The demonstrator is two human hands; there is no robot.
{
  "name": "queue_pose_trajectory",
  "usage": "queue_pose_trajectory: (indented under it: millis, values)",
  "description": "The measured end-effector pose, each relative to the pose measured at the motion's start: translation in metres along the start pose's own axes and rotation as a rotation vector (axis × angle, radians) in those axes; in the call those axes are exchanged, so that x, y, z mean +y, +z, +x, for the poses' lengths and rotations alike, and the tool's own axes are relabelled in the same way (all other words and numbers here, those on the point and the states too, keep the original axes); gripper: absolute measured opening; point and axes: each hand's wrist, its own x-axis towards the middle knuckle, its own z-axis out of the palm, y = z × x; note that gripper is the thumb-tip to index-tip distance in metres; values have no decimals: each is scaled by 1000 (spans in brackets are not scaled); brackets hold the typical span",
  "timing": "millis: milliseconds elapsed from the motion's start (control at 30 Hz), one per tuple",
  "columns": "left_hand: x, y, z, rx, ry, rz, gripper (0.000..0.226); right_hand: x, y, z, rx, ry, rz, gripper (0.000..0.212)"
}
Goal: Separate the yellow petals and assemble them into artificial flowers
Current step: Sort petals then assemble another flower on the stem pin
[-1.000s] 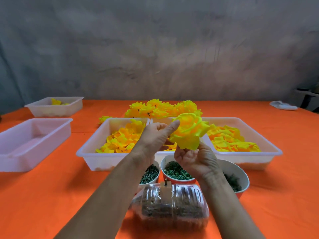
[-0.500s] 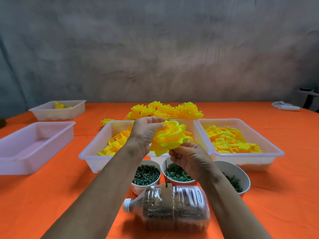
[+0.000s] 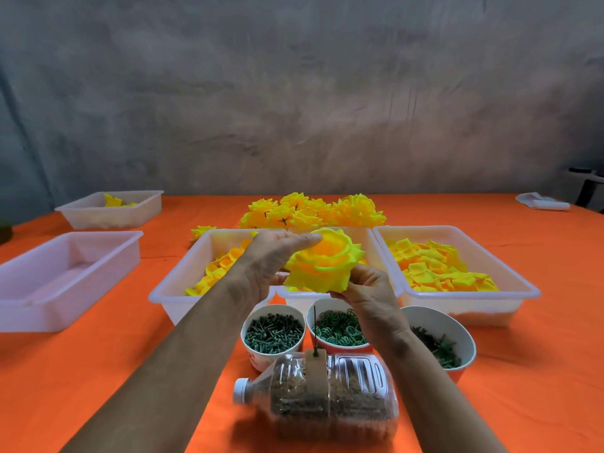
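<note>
I hold a yellow artificial flower (image 3: 322,263) above the white trays in the middle of the view. My left hand (image 3: 271,259) cups its left side, with the fingers laid over the top petals. From below right, my right hand (image 3: 366,289) grips its base. Loose yellow petals fill the left tray (image 3: 183,276) and the right tray (image 3: 510,289). A heap of finished yellow flowers (image 3: 310,212) lies behind the trays.
Three cups stand in front: green pins (image 3: 273,331), green rings (image 3: 336,328), dark green pieces (image 3: 438,344). A plastic bottle (image 3: 327,397) with an upright needle lies nearest me. Two more white trays (image 3: 65,276), (image 3: 111,209) sit at left on the orange table.
Both hands have brought the flower down and toward me, turning it so its open centre faces up. My left fingers now lie across the top petals.
</note>
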Motion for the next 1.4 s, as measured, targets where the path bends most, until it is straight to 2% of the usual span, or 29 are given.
queue_pose_trajectory:
  millis: [133,233,300,433,533,767,833,933,1133,1267,1400]
  values:
    - [0,-3,3,61,72,-20,16,6,3,2,-10,-11,-68,14]
    - [0,-4,5,78,84,-116,13,11,5,4,32,3,-72,8]
    - [-2,-3,5,68,49,-211,7,13,5,3,62,24,-19,8]
    - [-10,-10,4,24,-108,-125,17,13,6,0,54,14,16,13]
    - [-13,-15,2,-40,-176,-184,15,13,5,-2,46,23,17,17]
    - [-9,-11,0,32,-46,-325,11,14,10,-5,42,65,45,29]
    - [-11,-10,-2,50,-7,-329,13,15,10,-5,89,97,93,22]
    - [-14,-12,-6,28,76,-265,16,16,8,-5,146,126,117,12]
    - [-17,-8,-16,82,194,-65,19,16,8,-2,213,107,180,16]
    - [-17,-1,-22,14,139,91,21,17,10,-4,236,63,165,17]
    - [-18,-1,-21,75,113,40,18,18,10,-5,242,37,41,22]
